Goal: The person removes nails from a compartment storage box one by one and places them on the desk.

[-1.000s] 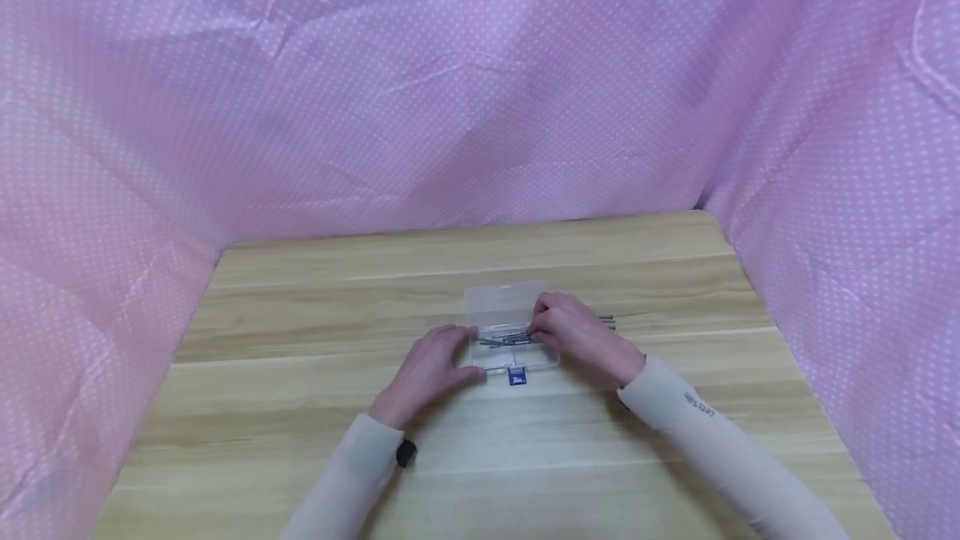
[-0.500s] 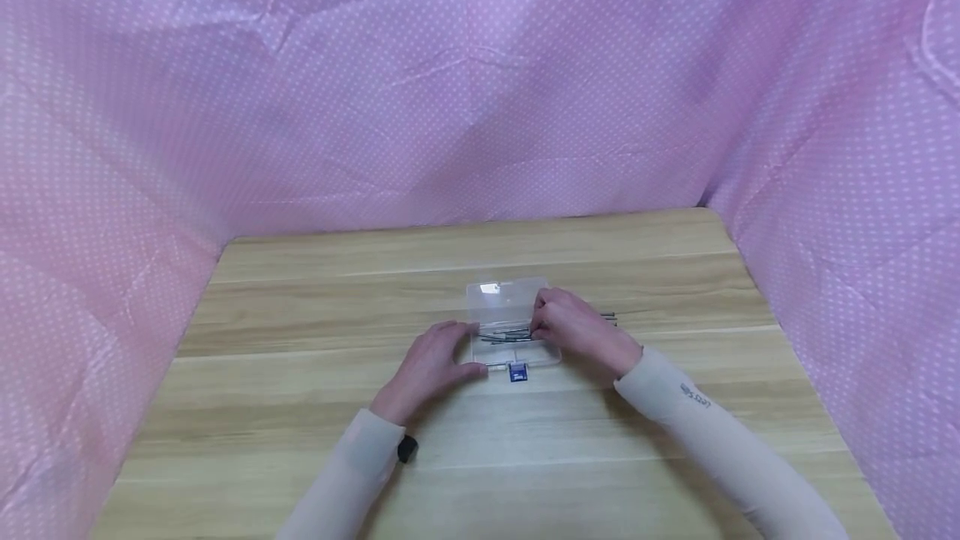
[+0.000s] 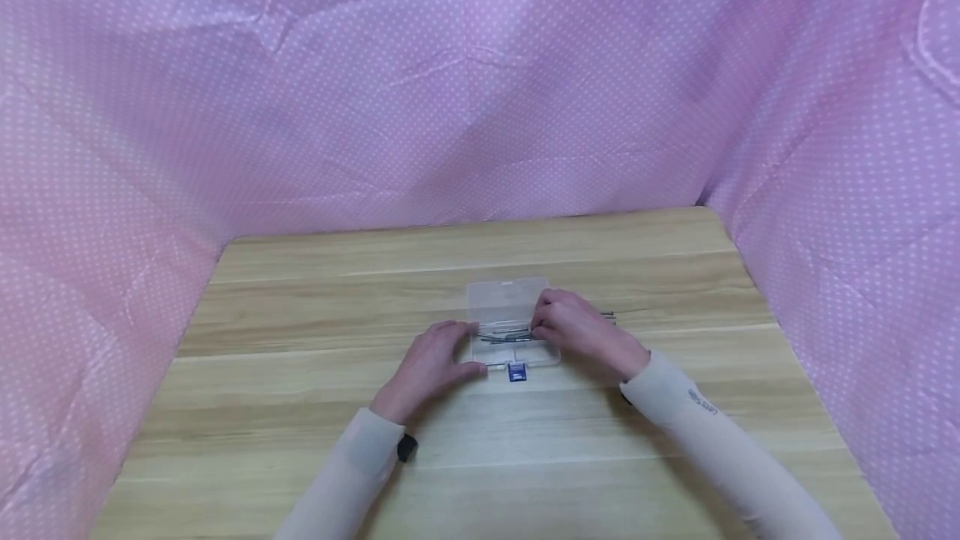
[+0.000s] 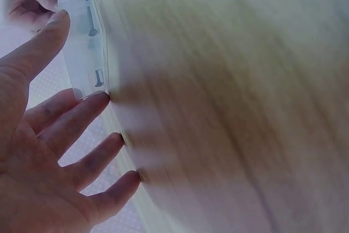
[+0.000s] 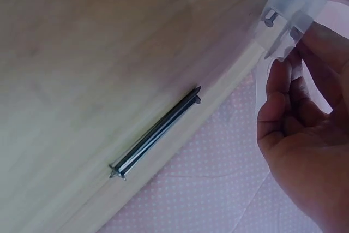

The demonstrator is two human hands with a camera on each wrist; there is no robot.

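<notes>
A clear plastic box (image 3: pixel 537 354) lies on the table with its lid (image 3: pixel 501 300) tipped back and a blue latch (image 3: pixel 517 372) at the front. Several dark metal nails (image 3: pixel 504 337) lie inside its rear compartment. My left hand (image 3: pixel 431 365) holds the box's left end between thumb and index finger; in the left wrist view its other fingertips (image 4: pixel 136 177) rest on the table. My right hand (image 3: pixel 573 327) is at the box's right end, its curled fingers pinching a nail; the fingertips partly hide it. In the right wrist view, nail heads (image 5: pixel 270 21) show through the wall.
A small bundle of loose nails (image 5: pixel 155 132) lies on the wooden table (image 3: pixel 300 407) to the right of the box, partly behind the right hand in the head view. Pink dotted cloth (image 3: pixel 465 107) hangs around the back and sides of the table.
Both hands stay nearly in place at the box. The right fingers shift slightly over the nails, and the reflection on the lid has come and gone.
</notes>
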